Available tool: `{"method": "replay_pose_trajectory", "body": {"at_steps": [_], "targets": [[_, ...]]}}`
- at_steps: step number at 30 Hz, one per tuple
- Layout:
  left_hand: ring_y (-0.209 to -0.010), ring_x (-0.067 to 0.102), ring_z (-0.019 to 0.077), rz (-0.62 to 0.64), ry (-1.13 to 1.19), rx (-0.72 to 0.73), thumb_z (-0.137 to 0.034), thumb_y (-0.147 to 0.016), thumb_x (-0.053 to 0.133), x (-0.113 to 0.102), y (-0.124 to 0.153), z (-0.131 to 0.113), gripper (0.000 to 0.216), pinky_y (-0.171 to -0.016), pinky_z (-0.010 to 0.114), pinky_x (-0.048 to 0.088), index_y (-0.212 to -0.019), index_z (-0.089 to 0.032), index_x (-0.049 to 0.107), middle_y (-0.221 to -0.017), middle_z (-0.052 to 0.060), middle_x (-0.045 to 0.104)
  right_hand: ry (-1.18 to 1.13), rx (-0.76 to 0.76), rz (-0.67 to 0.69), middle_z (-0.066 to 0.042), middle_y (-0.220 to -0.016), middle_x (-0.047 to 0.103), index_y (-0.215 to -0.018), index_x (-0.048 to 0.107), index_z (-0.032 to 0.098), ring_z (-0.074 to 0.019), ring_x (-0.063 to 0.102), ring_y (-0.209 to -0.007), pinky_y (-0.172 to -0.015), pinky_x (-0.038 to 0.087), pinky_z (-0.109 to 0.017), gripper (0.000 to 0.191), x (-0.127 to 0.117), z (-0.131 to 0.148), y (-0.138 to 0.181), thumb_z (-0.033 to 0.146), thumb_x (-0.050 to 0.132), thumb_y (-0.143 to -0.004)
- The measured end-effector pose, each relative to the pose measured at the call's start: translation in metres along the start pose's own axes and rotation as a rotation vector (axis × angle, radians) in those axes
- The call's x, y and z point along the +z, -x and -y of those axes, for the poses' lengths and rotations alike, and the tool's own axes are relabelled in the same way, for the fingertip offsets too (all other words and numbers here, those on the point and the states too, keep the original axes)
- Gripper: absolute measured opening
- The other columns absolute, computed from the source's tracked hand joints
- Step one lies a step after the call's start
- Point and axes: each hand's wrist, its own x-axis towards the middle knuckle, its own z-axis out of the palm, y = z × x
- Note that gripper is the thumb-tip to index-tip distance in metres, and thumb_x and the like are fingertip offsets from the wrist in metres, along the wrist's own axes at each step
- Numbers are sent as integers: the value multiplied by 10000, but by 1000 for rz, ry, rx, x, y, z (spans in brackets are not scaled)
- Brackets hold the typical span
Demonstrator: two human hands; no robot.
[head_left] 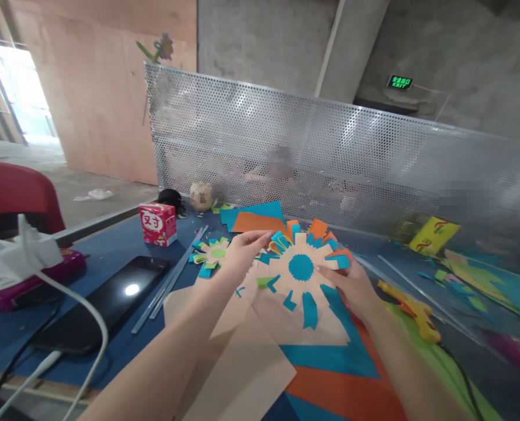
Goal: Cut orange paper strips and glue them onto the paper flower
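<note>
A paper flower (301,267) with a scalloped blue centre, pale body and blue and orange looped petals is held up in front of me. My right hand (352,286) grips its right side, thumb on the pale front. At the upper left petals, the fingers of my left hand (252,244) are pinched together; whether a petal strip lies between them is hard to make out. Left of that hand lies a smaller flower (217,253) with a green centre and blue and green petals. Beige sheets (238,362) and blue and orange sheets (343,383) spread beneath my hands.
At left are a phone (106,304), clear glue sticks (172,280), a red box (158,224) and a white charger with cables (18,257). A yellow glue gun (411,310) lies right, near paper scraps. A perforated metal screen (242,128) borders the far side.
</note>
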Motion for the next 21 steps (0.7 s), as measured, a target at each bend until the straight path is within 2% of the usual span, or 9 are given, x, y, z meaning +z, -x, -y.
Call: {"method": "replay_pose_trajectory", "body": {"at_steps": [7, 13, 17, 21], "targets": [[-552, 490, 63, -33, 7, -61, -367, -584, 668, -4, -3, 2, 291, -492, 175, 346, -782, -153, 661, -691, 19, 615, 7, 59, 2, -3, -803, 662, -917, 562, 232, -223, 617, -762, -685, 483, -355, 357, 4, 1, 1, 326, 687, -596], [-559, 505, 71, -36, -17, -96, -412, -563, 668, -9, -8, 10, 315, -463, 161, 337, -759, -166, 652, -617, 4, 572, -154, 178, -18, 19, -752, 646, -871, 547, 245, -210, 610, -733, -598, 498, -317, 345, 11, 8, 4, 309, 696, -567], [-595, 535, 89, -61, 8, -164, -470, -545, 661, -11, -12, 14, 367, -456, 156, 344, -748, -164, 644, -626, 18, 574, -104, 167, -29, 27, -733, 613, -844, 533, 236, -185, 593, -745, -574, 491, -277, 311, 11, 6, 2, 315, 679, -582], [-586, 542, 94, -78, 86, -207, -481, -519, 671, -13, -13, 15, 389, -440, 161, 351, -734, -159, 628, -657, 20, 575, -30, 146, -45, 12, -737, 606, -844, 526, 218, -182, 594, -726, -584, 491, -291, 304, 9, 0, -2, 343, 652, -597]]}}
